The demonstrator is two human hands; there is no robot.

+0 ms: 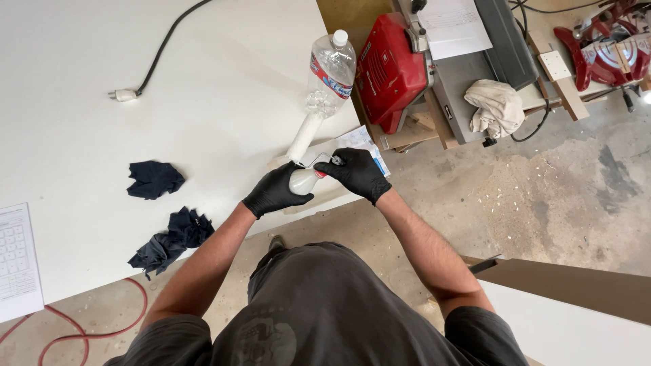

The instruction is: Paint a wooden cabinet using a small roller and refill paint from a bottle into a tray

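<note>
Two gloved hands meet at the bench [203,102] edge: left hand [274,192] clamped on a white roller [303,179], right hand [358,173] gripping its handle [321,173]. A slip could knock over the nearby bottle [330,71].

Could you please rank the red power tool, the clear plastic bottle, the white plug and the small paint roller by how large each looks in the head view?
1. red power tool
2. clear plastic bottle
3. small paint roller, partly hidden by the left hand and right hand, so its place is unsure
4. white plug
</note>
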